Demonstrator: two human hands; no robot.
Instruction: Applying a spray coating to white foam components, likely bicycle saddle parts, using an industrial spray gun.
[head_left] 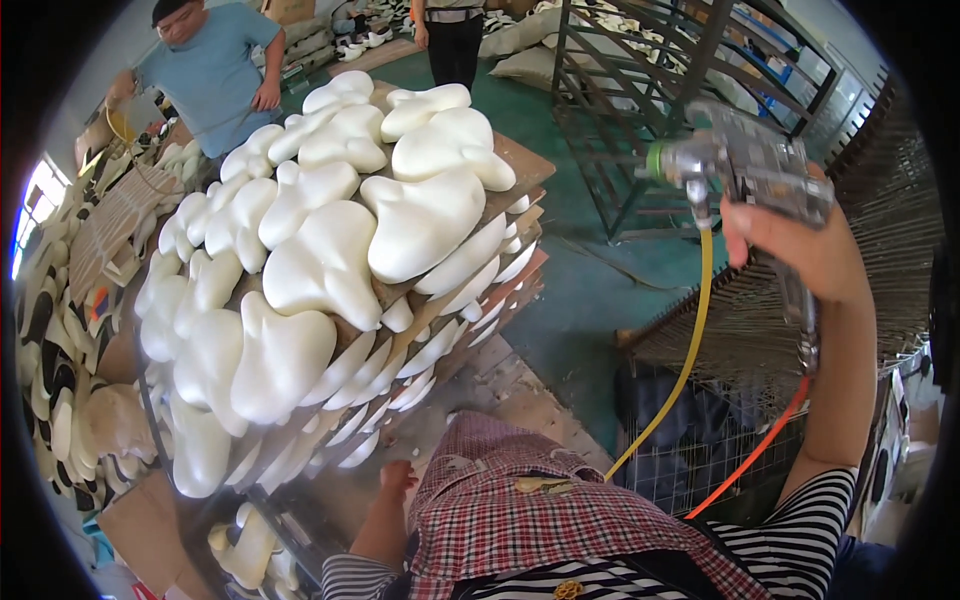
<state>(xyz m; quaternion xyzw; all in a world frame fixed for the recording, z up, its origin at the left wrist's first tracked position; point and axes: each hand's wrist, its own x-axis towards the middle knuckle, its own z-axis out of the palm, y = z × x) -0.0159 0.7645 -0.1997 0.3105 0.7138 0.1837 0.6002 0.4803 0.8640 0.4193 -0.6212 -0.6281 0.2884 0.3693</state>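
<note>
Red-and-white checked apron cloth [520, 500] is creasing loosely over black-and-white striped sleeves [800, 535]. Raised at the right, the right hand [785, 230] is gripping a grey spray gun [770, 165], its hard body slightly blurred, well apart from the stack; a smooth yellow hose [700, 320] and an orange one [755, 455] are trailing from it. Low beside the stack, the left hand [398, 476] is hanging; whether it is holding anything, I cannot tell. Glossy white lobed pieces [325, 260], rounded and smooth, are covering the top wooden board [522, 165], with more poking out between boards underneath. Wire mesh [655, 492] below the gun is enclosing soft-looking dark bundles [690, 408].
</note>
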